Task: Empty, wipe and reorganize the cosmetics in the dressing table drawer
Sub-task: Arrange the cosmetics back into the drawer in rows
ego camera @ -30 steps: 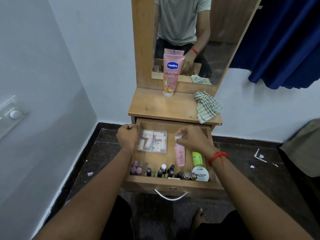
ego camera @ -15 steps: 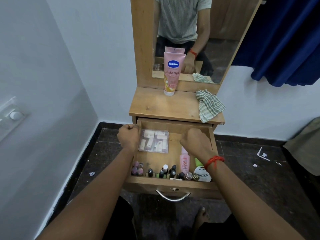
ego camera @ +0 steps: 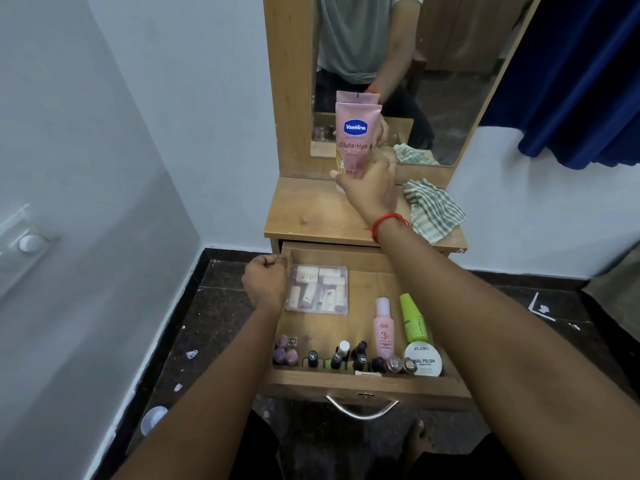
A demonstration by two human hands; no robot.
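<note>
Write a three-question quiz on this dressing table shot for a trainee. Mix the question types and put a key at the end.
1. True or false: the striped cloth lies inside the drawer.
2. The right hand grips: A the striped cloth; B the Vaseline tube; C the drawer.
3. Fill in: the white round tub at the drawer's front right corner reads "nail ____".

Key
1. False: it lies on the table top.
2. B.
3. polish.
</note>
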